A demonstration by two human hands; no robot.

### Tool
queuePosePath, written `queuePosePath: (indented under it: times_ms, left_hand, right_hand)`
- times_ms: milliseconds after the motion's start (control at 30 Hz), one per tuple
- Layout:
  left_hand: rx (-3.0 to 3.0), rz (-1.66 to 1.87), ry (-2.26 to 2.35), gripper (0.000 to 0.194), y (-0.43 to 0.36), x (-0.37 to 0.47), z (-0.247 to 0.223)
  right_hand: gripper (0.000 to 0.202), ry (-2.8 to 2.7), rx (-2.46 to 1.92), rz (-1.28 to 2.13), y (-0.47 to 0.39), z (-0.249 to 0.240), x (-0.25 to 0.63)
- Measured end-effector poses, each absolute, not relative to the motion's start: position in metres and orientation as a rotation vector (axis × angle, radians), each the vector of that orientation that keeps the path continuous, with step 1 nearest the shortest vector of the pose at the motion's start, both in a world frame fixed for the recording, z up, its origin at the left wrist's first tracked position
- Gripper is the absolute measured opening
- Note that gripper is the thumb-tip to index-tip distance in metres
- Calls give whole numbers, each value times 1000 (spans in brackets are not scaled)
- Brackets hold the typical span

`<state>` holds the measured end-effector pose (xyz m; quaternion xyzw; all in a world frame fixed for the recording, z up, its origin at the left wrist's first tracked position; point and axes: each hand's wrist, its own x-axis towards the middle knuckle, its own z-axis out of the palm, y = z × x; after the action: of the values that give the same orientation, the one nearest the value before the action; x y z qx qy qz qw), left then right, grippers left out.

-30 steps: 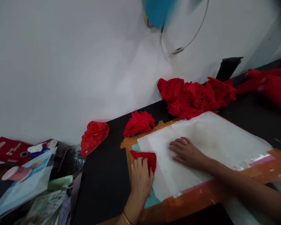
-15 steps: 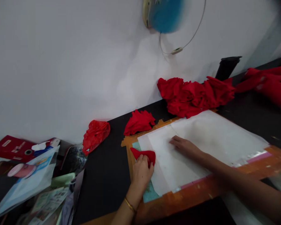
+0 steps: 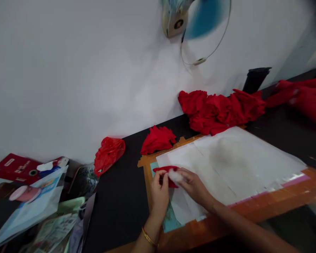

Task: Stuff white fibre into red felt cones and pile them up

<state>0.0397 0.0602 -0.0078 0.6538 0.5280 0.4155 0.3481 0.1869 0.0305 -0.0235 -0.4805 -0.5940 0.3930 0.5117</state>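
Observation:
My left hand [image 3: 159, 192] is closed on a small piece of red cloth [image 3: 166, 169], over the left end of the white-covered work area. With its fingers pinched, my right hand [image 3: 196, 187] holds a white fluffy tuft of stuffing [image 3: 176, 176] against the cloth. Both hands meet there, and their fingers partly hide the cloth. Whether any of the tuft is inside the cloth I cannot tell. Beneath them lies a white sheet [image 3: 242, 168], edged with brown tape [image 3: 281, 201] on the black table.
Red cloth pieces lie in a small heap [image 3: 159, 139] and a larger pile [image 3: 218, 109] along the wall. Left of them is a red plastic bag [image 3: 108, 154]. A black container [image 3: 256, 80] stands behind the pile. A blue-bladed fan [image 3: 204, 19] hangs above. Clutter, including a red box [image 3: 18, 168], fills the left.
My right hand has come left from the middle of the white sheet to the red cloth, and a white tuft now shows in its fingers. My left hand keeps hold of the cloth.

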Motion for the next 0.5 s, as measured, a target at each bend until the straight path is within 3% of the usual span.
queuePosePath:
  times_ms: [133, 400, 500]
  left_hand:
    - [1874, 1077, 1221, 16, 53, 48, -9]
    - [2058, 1124, 1024, 10, 26, 38, -18]
    - [1522, 1523, 1351, 38, 35, 23, -19]
  right_hand:
    - [21, -1612, -1295, 715, 42, -48, 183]
    - [18, -782, -935, 1334, 29, -35, 161]
    - [26, -670, -868, 1389, 24, -29, 148]
